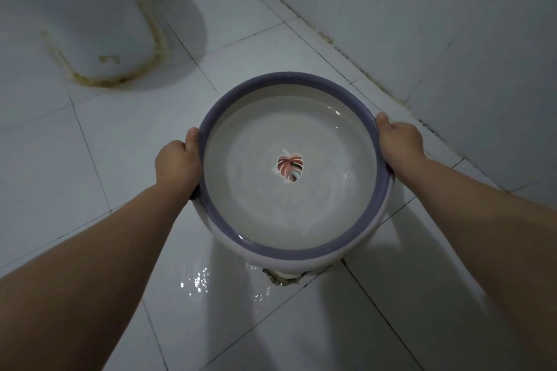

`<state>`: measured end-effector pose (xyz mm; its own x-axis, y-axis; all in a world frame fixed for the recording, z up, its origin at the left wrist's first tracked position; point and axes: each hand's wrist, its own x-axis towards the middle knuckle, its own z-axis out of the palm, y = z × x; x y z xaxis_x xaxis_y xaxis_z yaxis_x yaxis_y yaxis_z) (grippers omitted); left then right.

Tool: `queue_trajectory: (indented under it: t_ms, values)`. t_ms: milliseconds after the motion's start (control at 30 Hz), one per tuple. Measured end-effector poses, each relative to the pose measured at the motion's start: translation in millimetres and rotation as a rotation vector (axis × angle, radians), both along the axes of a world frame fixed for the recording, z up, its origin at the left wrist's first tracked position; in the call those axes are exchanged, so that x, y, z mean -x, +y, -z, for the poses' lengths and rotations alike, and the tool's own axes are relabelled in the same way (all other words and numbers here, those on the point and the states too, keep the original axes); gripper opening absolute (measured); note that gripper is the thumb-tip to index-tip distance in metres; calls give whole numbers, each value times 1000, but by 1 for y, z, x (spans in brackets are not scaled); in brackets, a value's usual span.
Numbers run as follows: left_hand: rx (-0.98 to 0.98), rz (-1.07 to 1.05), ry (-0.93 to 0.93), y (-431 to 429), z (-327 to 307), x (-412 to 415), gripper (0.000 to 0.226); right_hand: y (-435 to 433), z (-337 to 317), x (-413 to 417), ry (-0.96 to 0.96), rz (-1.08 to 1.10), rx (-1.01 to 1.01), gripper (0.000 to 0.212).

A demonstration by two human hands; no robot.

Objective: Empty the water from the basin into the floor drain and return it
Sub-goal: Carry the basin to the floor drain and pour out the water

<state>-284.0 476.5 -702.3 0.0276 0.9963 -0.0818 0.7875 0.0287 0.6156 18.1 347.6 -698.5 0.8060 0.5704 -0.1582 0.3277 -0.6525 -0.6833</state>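
One round basin point(295, 166), mouth up, is held above the wet tiled floor point(120, 135). Two hands grip its rim: left hand point(177, 163) and right hand point(399, 140) on opposite sides.

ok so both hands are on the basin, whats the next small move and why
Probably tip the near rim down a little more. The left hand and right hand grip opposite sides of the basin, water remains inside, and the wet floor and grimy patch, possibly the drain, lie just under that near edge.
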Motion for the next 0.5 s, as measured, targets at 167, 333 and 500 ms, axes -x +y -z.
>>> queue_trajectory:
  t_ms: [167,333,500]
  values:
    - [4,-11,-12,1,-1,-1,66,1,-3,0,-16,-10,-1,54]
    - [-3,-8,-9,2,0,-1,62,2,-3,1,-15,-8,3,55]
    - [6,-13,-1,2,-1,-1,65,2,-4,1,-22,-14,13,54]
